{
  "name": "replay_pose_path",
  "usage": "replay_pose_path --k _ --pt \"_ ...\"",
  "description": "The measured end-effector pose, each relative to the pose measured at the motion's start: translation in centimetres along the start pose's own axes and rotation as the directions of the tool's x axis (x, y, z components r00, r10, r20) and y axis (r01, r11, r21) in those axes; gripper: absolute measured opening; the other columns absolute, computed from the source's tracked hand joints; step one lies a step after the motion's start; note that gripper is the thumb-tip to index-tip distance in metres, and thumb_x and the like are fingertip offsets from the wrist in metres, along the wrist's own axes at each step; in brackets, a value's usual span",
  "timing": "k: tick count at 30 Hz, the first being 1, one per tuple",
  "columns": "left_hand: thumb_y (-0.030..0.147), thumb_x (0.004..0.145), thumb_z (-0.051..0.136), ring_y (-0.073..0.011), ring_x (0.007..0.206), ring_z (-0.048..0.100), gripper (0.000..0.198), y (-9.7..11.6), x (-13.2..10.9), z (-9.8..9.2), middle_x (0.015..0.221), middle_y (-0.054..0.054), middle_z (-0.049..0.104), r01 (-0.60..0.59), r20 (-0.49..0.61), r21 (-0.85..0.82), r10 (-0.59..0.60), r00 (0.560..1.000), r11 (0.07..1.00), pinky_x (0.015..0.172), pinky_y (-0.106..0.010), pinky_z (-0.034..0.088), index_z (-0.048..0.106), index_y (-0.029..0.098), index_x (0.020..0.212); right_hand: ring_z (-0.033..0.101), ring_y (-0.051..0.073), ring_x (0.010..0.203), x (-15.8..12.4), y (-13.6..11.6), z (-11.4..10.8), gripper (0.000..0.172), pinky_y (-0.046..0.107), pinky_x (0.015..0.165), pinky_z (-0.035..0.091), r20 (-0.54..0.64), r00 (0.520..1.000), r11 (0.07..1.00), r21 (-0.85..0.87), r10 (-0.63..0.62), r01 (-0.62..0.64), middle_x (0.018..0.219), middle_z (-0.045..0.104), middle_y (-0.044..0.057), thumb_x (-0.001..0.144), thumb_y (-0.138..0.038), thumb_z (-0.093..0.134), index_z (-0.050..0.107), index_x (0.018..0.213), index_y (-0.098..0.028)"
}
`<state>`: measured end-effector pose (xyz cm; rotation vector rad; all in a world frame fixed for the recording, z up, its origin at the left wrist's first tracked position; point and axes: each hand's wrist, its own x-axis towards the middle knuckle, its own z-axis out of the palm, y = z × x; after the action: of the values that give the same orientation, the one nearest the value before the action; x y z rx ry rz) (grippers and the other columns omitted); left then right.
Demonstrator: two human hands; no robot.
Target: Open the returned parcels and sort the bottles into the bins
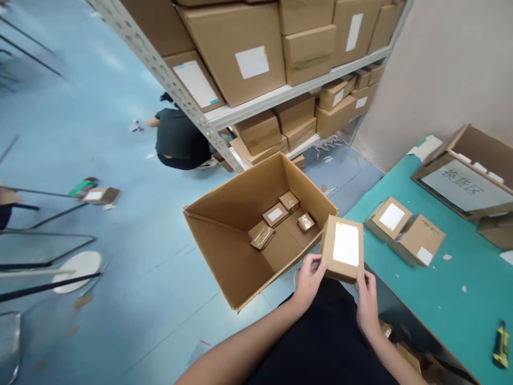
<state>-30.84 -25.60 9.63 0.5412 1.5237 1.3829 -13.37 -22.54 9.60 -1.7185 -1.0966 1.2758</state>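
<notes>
Both my hands hold a small cardboard parcel (pixel 342 248) with a white label on top, just over my lap. My left hand (pixel 308 280) grips its left lower edge, fingers closed on it. Its right lower corner is gripped by my right hand (pixel 366 299). Directly left of the parcel a large open cardboard box (pixel 224 251) stands on the floor, with several small parcels (pixel 276 215) lying on its bottom.
A teal table (pixel 452 299) at right carries two small parcels (pixel 406 230), an open box with a sign (pixel 465 184) and a yellow-black cutter (pixel 500 345). Metal shelving (pixel 256 104) full of cartons stands behind. Another person (pixel 178 140) crouches on the blue floor beside it.
</notes>
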Motion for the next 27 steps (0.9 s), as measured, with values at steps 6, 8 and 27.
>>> replay_pose_path --k 6,8,27 --pt "0.048 0.084 0.07 -0.0233 0.107 0.062 0.03 -2.0 -1.3 7.3 0.106 -0.007 0.066 -0.069 0.28 0.109 0.036 0.959 0.992 0.096 -0.038 0.052 0.065 0.022 0.098 0.061 0.025 0.104 -2.2 3.1 -7.9 0.047 0.043 0.091 0.05 -0.249 0.968 0.995 0.1 0.041 -0.017 0.109 0.065 0.005 0.087 -0.065 0.059 0.059 0.109 -0.023" --pt "0.046 0.084 0.07 -0.0236 0.107 0.063 0.028 -2.3 -1.7 10.0 0.107 -0.007 0.066 -0.088 0.366 0.134 0.033 0.93 0.987 0.096 -0.039 0.052 0.065 0.022 0.098 0.061 0.025 0.103 -2.3 3.9 -10.3 0.045 0.043 0.091 0.05 -0.328 0.943 0.992 0.13 0.053 -0.01 0.109 0.065 0.004 0.087 -0.063 0.06 0.059 0.109 -0.024" --pt "0.042 0.086 0.069 -0.0243 0.107 0.067 0.028 -12.3 3.2 42.8 0.108 -0.011 0.07 -0.017 0.477 0.272 -0.119 0.871 0.962 0.103 -0.042 0.049 0.06 0.019 0.101 0.062 0.026 0.11 19.6 11.8 -33.4 0.041 0.04 0.099 0.049 -0.434 0.901 0.984 0.165 0.016 0.062 0.113 0.068 0.009 0.088 -0.058 0.051 0.057 0.108 -0.022"
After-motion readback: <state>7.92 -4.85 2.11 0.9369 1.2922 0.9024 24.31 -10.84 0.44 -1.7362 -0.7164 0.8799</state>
